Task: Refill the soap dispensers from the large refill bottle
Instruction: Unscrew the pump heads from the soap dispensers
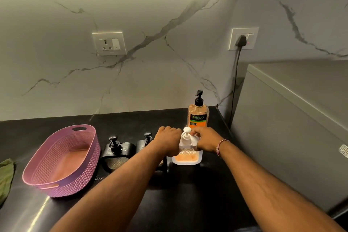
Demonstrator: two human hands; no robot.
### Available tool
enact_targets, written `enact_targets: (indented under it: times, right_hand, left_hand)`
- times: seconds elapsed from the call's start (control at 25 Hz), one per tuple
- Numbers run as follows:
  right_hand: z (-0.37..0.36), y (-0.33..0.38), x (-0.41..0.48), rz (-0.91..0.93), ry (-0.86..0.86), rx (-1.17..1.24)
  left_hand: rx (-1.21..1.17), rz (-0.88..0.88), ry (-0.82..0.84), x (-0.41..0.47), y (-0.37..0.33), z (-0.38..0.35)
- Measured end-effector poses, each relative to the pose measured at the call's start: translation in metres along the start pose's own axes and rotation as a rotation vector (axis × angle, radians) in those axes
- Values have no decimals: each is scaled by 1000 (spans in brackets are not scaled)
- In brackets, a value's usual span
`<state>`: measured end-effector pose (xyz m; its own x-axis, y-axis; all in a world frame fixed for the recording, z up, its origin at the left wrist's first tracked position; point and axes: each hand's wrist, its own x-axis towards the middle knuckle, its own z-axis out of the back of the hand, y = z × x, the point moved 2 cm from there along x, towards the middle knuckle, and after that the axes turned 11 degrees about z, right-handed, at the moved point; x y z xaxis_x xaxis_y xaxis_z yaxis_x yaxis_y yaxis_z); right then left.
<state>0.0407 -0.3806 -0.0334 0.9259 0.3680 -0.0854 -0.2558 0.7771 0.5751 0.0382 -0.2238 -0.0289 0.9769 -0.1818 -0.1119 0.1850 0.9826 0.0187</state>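
Note:
A white soap dispenser (187, 153) with a pump head and orange soap in its lower part stands on the black counter. My left hand (168, 140) grips its left side. My right hand (205, 141) holds the pump collar from the right. Behind it stands the large refill bottle (198, 117), clear with orange liquid, a black pump and a dark label. Two black dispensers stand to the left: one (117, 151) in full view, the other (146, 140) partly hidden by my left forearm.
A pink woven basket (62, 160) sits at the left, a green cloth (5, 177) at the far left edge. A grey appliance (291, 128) borders the counter on the right, with a black cord (235, 84) plugged into the wall socket.

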Motion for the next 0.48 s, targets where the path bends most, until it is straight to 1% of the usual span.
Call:
enact_targets:
  times: [0.08,0.16,0.24,0.4,0.48]
  right_hand:
    - [-3,1,3,43,-19,-35]
    - [-7,6,4,93,-127,-61]
    - [-13,10,3,114,-250,-30]
    - [-27,11,2,118,-364,143]
    - [-28,12,0,133,-406,188]
  left_hand:
    - [-130,35,53,2,1,1]
    - [-323,89,134,3,0,-1]
    - [-442,106,161,3,-2,-7]
    - [-433,106,134,1,-1,-9]
    - [-422,104,127,0,-2,-8]
